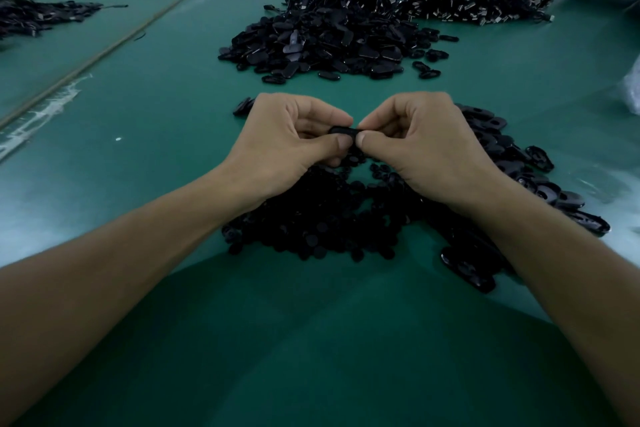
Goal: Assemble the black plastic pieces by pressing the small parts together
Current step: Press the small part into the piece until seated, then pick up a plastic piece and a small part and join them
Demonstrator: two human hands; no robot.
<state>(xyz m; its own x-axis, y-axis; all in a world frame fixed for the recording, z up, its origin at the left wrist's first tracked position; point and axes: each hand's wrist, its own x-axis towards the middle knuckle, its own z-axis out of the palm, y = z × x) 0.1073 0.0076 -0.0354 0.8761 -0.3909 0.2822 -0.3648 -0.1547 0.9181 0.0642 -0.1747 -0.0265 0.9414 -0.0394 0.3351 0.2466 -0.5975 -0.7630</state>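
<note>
Both the left hand (287, 142) and the right hand (422, 146) have their fingers (341, 141) pinching one small black oval plastic piece (344, 131); beneath the fingers, loose small black round plastic parts (311, 218) cover the green surface (156, 121).

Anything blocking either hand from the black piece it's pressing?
Nothing visible. The left hand and right hand both pinch the black piece between thumb and fingers, above the pile of small parts on the green table.
</note>
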